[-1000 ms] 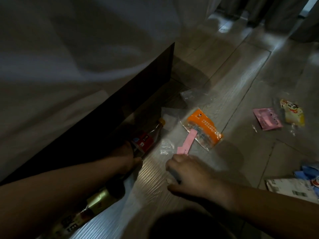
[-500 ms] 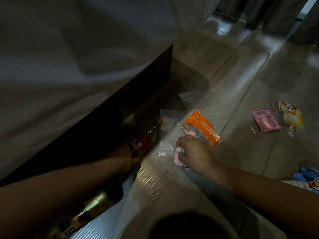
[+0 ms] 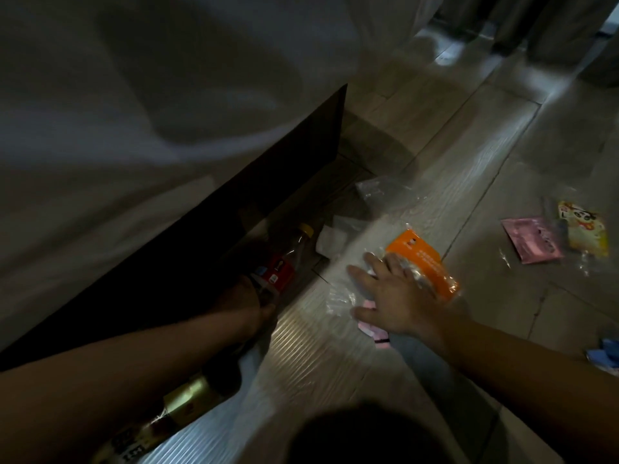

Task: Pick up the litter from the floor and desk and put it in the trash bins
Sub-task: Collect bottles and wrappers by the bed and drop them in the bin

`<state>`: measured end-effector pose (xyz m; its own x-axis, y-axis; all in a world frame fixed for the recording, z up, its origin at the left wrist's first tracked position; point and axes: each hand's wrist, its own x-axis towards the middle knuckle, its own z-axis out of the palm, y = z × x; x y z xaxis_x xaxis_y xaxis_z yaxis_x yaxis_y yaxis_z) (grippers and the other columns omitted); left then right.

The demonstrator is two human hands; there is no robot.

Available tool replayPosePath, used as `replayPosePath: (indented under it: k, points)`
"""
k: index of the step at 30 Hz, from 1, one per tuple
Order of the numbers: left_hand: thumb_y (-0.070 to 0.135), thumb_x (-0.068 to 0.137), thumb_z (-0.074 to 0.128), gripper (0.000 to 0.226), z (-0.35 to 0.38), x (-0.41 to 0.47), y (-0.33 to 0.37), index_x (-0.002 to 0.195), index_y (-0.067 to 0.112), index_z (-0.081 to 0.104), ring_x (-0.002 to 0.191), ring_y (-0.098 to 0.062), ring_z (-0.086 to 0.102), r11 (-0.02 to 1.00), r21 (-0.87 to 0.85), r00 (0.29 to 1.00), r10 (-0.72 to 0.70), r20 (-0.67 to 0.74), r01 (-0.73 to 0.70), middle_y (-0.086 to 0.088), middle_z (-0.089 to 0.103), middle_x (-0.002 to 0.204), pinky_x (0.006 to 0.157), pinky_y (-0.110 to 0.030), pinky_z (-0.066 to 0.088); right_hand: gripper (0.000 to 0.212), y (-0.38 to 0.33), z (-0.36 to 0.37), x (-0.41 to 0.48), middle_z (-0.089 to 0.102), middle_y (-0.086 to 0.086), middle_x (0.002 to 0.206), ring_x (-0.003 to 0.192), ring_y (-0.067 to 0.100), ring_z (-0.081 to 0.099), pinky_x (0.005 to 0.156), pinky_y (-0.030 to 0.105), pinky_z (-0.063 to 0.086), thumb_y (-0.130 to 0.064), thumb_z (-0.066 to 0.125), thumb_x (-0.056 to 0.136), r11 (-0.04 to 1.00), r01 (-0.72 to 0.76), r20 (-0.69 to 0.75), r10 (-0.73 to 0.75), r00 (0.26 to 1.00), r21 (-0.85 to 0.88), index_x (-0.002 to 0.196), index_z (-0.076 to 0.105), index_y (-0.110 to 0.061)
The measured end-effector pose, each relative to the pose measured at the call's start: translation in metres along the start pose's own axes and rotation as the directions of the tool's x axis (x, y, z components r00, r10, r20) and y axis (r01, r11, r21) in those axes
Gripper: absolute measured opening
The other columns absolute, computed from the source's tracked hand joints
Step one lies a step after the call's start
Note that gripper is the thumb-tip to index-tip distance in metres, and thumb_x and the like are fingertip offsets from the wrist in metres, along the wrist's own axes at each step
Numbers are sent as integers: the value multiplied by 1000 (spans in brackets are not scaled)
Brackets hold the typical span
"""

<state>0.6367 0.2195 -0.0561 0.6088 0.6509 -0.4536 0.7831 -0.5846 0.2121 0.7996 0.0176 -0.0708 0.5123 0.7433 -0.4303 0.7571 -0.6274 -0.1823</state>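
Note:
Litter lies on the wood-look floor beside a bed. My right hand (image 3: 395, 296) is spread flat, its fingers straight on an orange snack wrapper (image 3: 423, 259). A pink paper strip (image 3: 373, 331) sticks out from under its palm, and crumpled clear plastic (image 3: 338, 296) lies just left of it. My left hand (image 3: 251, 306) sits in shadow at the bed's edge, curled round the lower end of a plastic bottle (image 3: 281, 266) with a red label and yellow cap.
A bed with a white sheet (image 3: 134, 128) and a dark frame (image 3: 234, 229) fills the left. A gold-labelled bottle (image 3: 191, 396) lies under my left forearm. On the floor are white paper (image 3: 331, 242), a clear bag (image 3: 378, 189), a pink packet (image 3: 532, 239), a yellow packet (image 3: 582, 229) and blue litter (image 3: 606, 353).
My right hand moved forward from the pink strip onto the orange wrapper and spread its fingers. The pink strip now lies under the palm. My left hand stayed at the bottle.

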Motion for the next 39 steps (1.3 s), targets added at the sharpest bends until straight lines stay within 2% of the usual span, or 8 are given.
replayPosePath:
  k: [4,8,13,20,26,31,36,39]
  points:
    - [43,84,63,80,-3,-1,2,144,4,27,130,-29,44,998,58,1000,12,-2,-12,-15,40,145,103,-29,37,82,8,13,-27,3,-1,160,146,33,-2,114,54,12,-71,46,81,999,-33,-14,33,999,-14,149,13,-39]
    - [44,86,62,80,-6,-1,3,145,4,26,131,-29,43,997,68,999,33,20,-35,-14,38,146,103,-28,36,57,-5,6,-27,42,5,138,128,23,31,105,38,29,-60,47,83,998,-53,-261,43,964,-30,130,47,-28]
    - [43,85,62,81,-6,-5,6,145,3,24,133,-29,40,998,64,1000,0,26,-2,-15,35,148,105,-29,34,57,-29,-19,18,33,11,146,137,28,29,111,36,28,-39,56,87,990,132,-223,-118,968,49,140,42,-20]
    - [41,85,63,79,-7,-4,4,145,7,24,132,-28,41,1000,26,1000,15,26,-15,-12,36,147,103,-28,35,57,-46,-31,58,39,12,141,133,32,33,112,42,27,-39,58,88,998,29,-91,-25,996,50,140,42,-23]
    - [43,88,60,80,-8,-2,3,147,5,20,135,-28,38,999,34,998,23,58,-25,-13,33,150,106,-29,33,38,-44,-23,48,53,7,119,112,26,50,98,35,34,-31,60,86,996,94,-195,-91,977,7,121,56,-18]
    - [39,86,63,80,-8,-6,5,148,9,21,136,-28,36,999,-13,999,37,22,-37,-11,32,151,107,-28,30,22,-43,-21,24,61,3,102,90,22,58,67,26,35,-29,64,83,962,162,-274,-98,957,219,102,58,-19]
    - [40,87,61,80,-12,-9,6,148,7,21,138,-29,34,1000,8,998,28,52,-29,-13,31,151,110,-31,29,18,-26,-30,-10,61,0,95,81,16,58,68,31,48,-27,68,82,924,158,-403,-5,915,348,95,58,-20]
    - [44,88,59,77,-11,-15,12,145,6,24,136,-29,36,996,36,992,76,97,-80,-14,33,149,108,-30,31,21,-3,-32,-29,61,2,93,81,18,58,70,35,50,-25,71,81,941,136,-455,21,890,310,96,60,-15]
